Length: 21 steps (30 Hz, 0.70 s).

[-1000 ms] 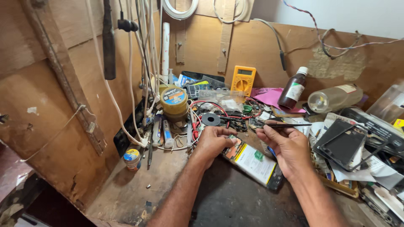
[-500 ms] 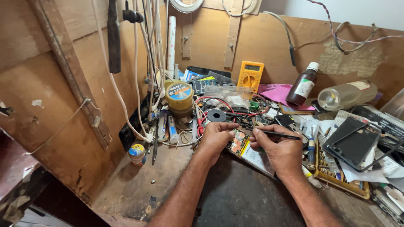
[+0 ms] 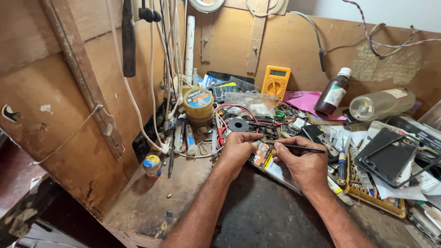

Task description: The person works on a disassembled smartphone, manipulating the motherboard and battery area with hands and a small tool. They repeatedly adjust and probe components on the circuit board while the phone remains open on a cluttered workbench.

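Note:
My left hand (image 3: 238, 149) presses down on a small opened phone with an exposed circuit board (image 3: 262, 154) lying on the dark bench. My right hand (image 3: 303, 164) grips a thin black tool (image 3: 301, 148) like a pen, its tip pointing left at the board between my two hands. A white card or booklet (image 3: 277, 169) lies under the board. The fingers of both hands hide part of the board.
A yellow multimeter (image 3: 275, 81) leans on the back wall. A brown bottle (image 3: 334, 93) and a clear bottle lying flat (image 3: 381, 104) sit at right, with a dark phone frame (image 3: 389, 156). A yellow-lidded tin (image 3: 198, 104), tubes, hanging cables and a small jar (image 3: 152, 166) crowd the left.
The view has dropped and shifted slightly. My two hands have drawn closer together over the board, and the black tool's tip now sits nearer my left fingers.

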### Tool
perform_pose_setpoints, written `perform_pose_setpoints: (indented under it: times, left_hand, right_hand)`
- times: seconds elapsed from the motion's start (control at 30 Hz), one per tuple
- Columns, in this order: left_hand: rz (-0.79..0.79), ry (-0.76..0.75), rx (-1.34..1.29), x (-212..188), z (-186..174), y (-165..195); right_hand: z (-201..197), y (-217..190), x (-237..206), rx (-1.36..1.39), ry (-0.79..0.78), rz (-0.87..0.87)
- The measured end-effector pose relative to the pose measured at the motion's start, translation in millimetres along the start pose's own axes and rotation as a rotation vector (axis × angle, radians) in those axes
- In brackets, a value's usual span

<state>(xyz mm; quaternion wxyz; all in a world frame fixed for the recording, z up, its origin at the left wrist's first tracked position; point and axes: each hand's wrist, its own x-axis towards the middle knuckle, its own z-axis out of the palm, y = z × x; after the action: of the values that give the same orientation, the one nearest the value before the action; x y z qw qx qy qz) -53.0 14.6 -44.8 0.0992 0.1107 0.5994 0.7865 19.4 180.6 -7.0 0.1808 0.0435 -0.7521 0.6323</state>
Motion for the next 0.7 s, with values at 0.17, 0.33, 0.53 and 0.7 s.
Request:
perform_pose_setpoints:
  times: [0.17, 0.33, 0.53, 0.7]
  left_hand:
    - [-0.018, -0.001, -0.034, 0.1, -0.7, -0.8]
    - [-0.023, 0.002, -0.029, -0.4, -0.5, 0.2]
    - [-0.011, 0.000, -0.023, -0.3, -0.7, -0.9]
    - [-0.004, -0.001, -0.027, 0.0, -0.8, -1.8]
  right_hand:
    - [0.8, -0.6, -0.7, -0.040, 0.008, 0.000]
    - [1.5, -2.1, -1.3, -0.045, 0.006, -0.002]
    - [2.7, -2.7, -1.5, -0.051, 0.014, 0.004]
    - [3.8, -4.0, -1.8, -0.045, 0.019, 0.003]
